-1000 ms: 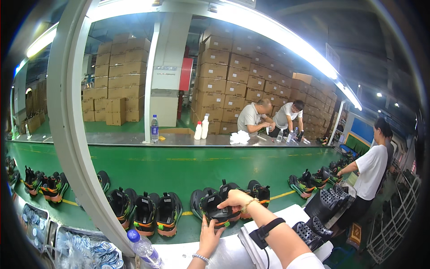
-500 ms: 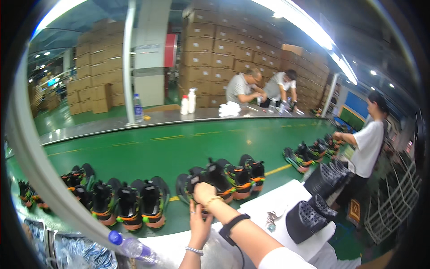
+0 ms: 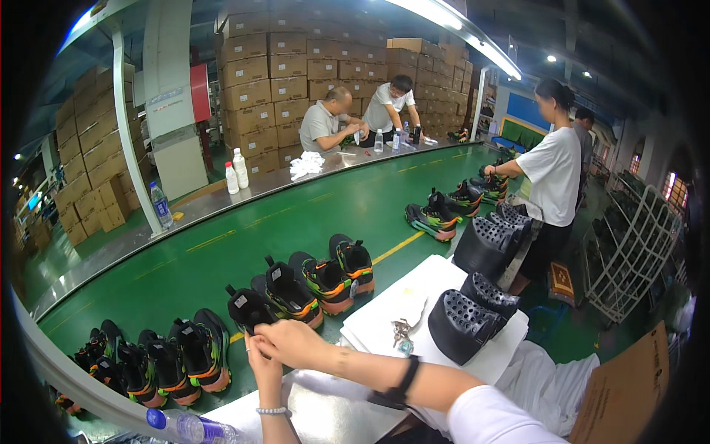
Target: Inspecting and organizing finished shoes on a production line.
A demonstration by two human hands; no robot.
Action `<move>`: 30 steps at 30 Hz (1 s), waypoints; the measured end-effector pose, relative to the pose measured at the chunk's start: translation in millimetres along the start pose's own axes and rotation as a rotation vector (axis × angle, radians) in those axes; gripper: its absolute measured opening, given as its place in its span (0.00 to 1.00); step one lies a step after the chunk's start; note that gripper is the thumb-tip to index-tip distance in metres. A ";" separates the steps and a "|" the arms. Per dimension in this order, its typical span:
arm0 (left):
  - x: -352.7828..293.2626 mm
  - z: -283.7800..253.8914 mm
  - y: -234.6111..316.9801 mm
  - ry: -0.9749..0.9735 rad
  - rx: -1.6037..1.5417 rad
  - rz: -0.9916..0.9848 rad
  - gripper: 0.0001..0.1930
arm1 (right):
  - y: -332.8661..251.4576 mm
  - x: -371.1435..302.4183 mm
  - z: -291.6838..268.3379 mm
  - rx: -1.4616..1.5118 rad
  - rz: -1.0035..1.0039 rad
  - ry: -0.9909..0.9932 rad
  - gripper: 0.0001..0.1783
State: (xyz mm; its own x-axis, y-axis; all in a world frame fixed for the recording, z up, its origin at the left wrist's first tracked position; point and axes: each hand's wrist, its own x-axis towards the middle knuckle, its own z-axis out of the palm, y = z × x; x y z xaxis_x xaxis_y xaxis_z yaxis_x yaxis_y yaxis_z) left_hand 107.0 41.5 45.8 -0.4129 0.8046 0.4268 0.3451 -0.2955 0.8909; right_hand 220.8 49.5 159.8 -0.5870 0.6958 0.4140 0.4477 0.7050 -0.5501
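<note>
A black sneaker (image 3: 247,305) stands at the near side of the green belt (image 3: 222,255), its opening tilted toward me. Both hands meet at its heel and cover the lower part. My left hand (image 3: 264,361), with a beaded bracelet at the wrist, is closed at the heel, partly behind the other hand. My right hand (image 3: 290,342) is closed too, its fingertips together at the heel's rim; whatever detail they pinch is too small to make out. To the right of this shoe stand more black sneakers with orange and green trim, the nearest a sneaker with a pull loop (image 3: 285,290).
Further sneakers (image 3: 203,348) line the belt at left. A white sheet (image 3: 384,307) on the right bears a bunch of keys (image 3: 403,329) and black perforated moulded pieces (image 3: 462,322). A water bottle (image 3: 196,425) lies near a white post. A co-worker (image 3: 555,170) stands at right; two sit or lean across.
My view has swung to the right. My right hand has drawn back from the top of a sneaker to its heel, where it now meets my left hand.
</note>
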 end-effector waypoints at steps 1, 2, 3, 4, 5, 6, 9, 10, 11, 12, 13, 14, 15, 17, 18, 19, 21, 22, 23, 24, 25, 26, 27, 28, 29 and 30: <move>2.8 -4.6 -4.1 -0.062 -0.032 -0.045 0.14 | -17.1 -21.6 -25.9 -0.011 -0.035 -0.066 0.12; 4.7 -9.3 -8.4 -0.118 -0.058 -0.092 0.13 | -32.7 -45.5 -57.7 -0.006 -0.102 -0.062 0.12; 5.0 -6.6 -15.3 -0.116 -0.140 -0.076 0.11 | -44.5 -73.2 -90.0 -0.011 -0.164 -0.054 0.13; 8.5 -7.1 -35.1 -0.113 -0.135 -0.067 0.11 | -49.0 -100.5 -114.7 -0.079 -0.165 0.010 0.13; 12.5 -15.1 -62.0 -0.120 -0.264 -0.147 0.11 | -50.5 -124.3 -136.0 -0.094 -0.157 0.097 0.13; 14.1 -17.6 -74.1 -0.132 -0.402 -0.228 0.10 | -50.7 -145.3 -159.7 -0.175 -0.134 0.190 0.12; 23.9 -23.6 -50.8 0.074 -0.252 -0.178 0.20 | -25.1 -197.1 -204.2 -0.241 0.202 0.503 0.10; 29.3 -23.6 -41.0 0.162 -0.190 -0.175 0.25 | -20.6 -209.8 -217.4 -0.203 0.381 0.585 0.09; 42.0 -25.6 -38.3 0.133 0.010 -0.193 0.34 | -11.8 -225.3 -226.7 -0.199 0.477 0.710 0.08; 51.9 -20.2 -23.8 0.105 0.080 -0.176 0.35 | 2.7 -241.5 -231.9 -0.268 0.510 0.842 0.07; 67.0 -16.6 -15.5 -0.067 -0.016 -0.287 0.32 | 15.9 -257.6 -238.7 -0.355 0.490 0.903 0.07; 78.8 -13.9 -10.5 -0.240 -0.113 -0.395 0.30 | 25.1 -272.3 -243.0 -0.395 0.534 0.916 0.09; 86.5 -8.7 -6.8 -0.225 -0.054 -0.426 0.28 | 35.8 -280.2 -241.5 -0.418 0.549 0.915 0.11; 92.1 -5.3 -18.2 -0.183 0.125 -0.413 0.24 | 52.2 -290.3 -234.6 -0.419 0.588 0.856 0.15; 92.3 -2.6 -17.5 -0.163 0.402 -0.293 0.25 | 59.7 -291.9 -230.6 -0.405 0.613 0.800 0.17; 85.2 -2.0 -17.5 -0.107 0.540 -0.276 0.25 | 63.8 -292.2 -226.4 -0.442 0.571 0.723 0.18; 72.5 7.6 4.5 -0.055 0.745 -0.269 0.24 | 66.4 -291.7 -222.4 -0.459 0.568 0.774 0.19; 72.6 6.6 5.8 -0.042 0.750 -0.273 0.24 | 65.9 -290.6 -221.0 -0.427 0.575 0.820 0.19; 73.3 5.8 6.6 -0.037 0.802 -0.255 0.24 | 70.1 -294.7 -221.8 -0.418 0.567 0.816 0.19; 74.0 4.3 8.2 -0.034 0.854 -0.235 0.24 | 76.0 -301.6 -224.3 -0.346 0.641 0.812 0.22; 75.5 3.7 11.9 -0.029 0.858 -0.230 0.24 | 80.5 -305.8 -225.3 -0.275 0.719 0.812 0.24; 76.6 2.0 17.0 -0.072 0.791 -0.313 0.25 | 83.2 -306.0 -223.9 -0.268 0.717 0.817 0.24; 74.8 0.1 21.1 -0.110 0.723 -0.398 0.26 | 86.5 -306.5 -223.2 -0.194 0.693 0.858 0.27; 74.7 -1.3 15.0 -0.102 0.729 -0.395 0.26 | 89.4 -306.9 -223.1 -0.120 0.669 0.899 0.30; 73.3 -0.9 21.3 0.040 0.683 -0.193 0.28 | 89.3 -308.4 -223.5 -0.111 0.672 0.902 0.30; 72.4 0.0 28.6 0.177 0.629 0.010 0.29 | 86.9 -309.9 -225.8 -0.149 0.680 0.843 0.32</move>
State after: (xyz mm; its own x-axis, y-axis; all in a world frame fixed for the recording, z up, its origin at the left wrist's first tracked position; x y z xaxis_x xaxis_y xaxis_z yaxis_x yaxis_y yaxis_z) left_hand 87.0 91.3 102.2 -0.5213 0.6902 0.5019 0.7548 0.0984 0.6486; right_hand 594.0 -73.8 147.5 0.4394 0.7766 0.4516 0.6137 0.1076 -0.7822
